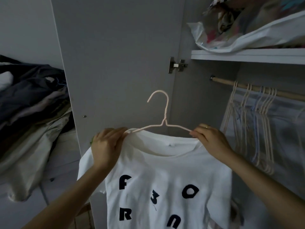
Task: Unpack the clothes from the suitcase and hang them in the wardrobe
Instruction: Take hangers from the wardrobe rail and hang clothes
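I count one white T-shirt (165,187) on one pink hanger (162,119), two hands on it, left hand (105,146) and right hand (209,138), one rail (257,90) carrying roughly six or seven empty hangers (257,123), one shelf (247,54), one plastic bag (250,30), and one clothes pile (33,109).

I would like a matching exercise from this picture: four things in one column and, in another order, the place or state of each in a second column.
Things
1. white T-shirt
2. empty hangers
3. plastic bag
4. pile of clothes

Places or states
A. on the shelf above the rail
B. hanging on the wooden rail
C. heaped at the left, outside the wardrobe
D. on a pink hanger, gripped by both hands

Pairs: 1-D, 2-B, 3-A, 4-C
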